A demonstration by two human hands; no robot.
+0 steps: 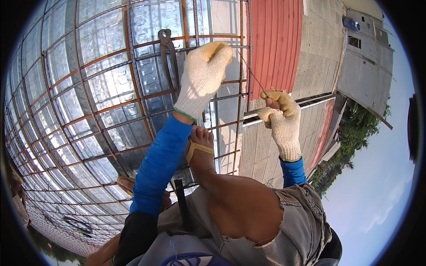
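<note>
My left hand, in a cream knit glove with a yellowed palm, is closed at the edge of a rebar grid. Whatever its fingers hold is hidden. Further right, my right hand wears a matching glove and pinches a thin tie wire. That wire slants up and left toward the outermost bars, beside my left fingers. A pair of dark end-cutting pincers, jaws pointing away, lies on the grid just left of my left hand.
Corrugated metal decking lies under the bars. My sandalled foot rests near the grid's right edge. Past that edge are a red corrugated roof and grey roofing at a lower level. Another person shows at far left.
</note>
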